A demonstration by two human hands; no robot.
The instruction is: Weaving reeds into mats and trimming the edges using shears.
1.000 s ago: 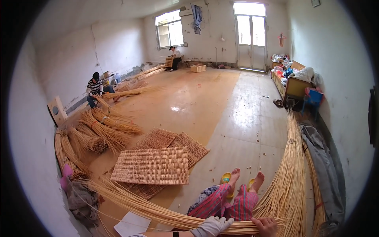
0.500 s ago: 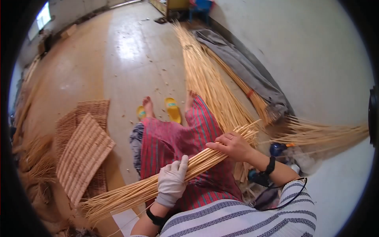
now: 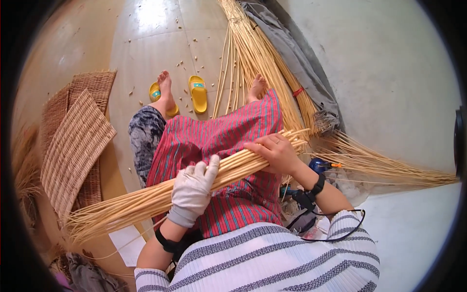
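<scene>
A bundle of pale wicker rods [image 3: 233, 170] lies slantwise across my lap, over a red striped cloth [image 3: 194, 134]. Its thin, loose ends fan out at the lower left, and the thicker, more even ends are at the right. My left hand [image 3: 191, 191], in a white glove, wraps round the middle of the bundle with the thumb along the top. Bare, my right hand [image 3: 275, 152] grips it near the thicker end, fingers over the upper side. The undersides of both grips are hidden.
Woven wicker panels [image 3: 80, 151] lie on the floor at the left. A long heap of rods [image 3: 262, 58] stretches ahead, beside grey cloth [image 3: 296, 53] along the wall. More rods [image 3: 384, 160] lie at the right near a blue tool [image 3: 318, 165]. Yellow slippers [image 3: 198, 95] are by my feet.
The view has tipped downward and nearer my lap. My knees have spread, and my right foot now rests against the long rods, some splayed leftward. Both hands keep hold of the bundle.
</scene>
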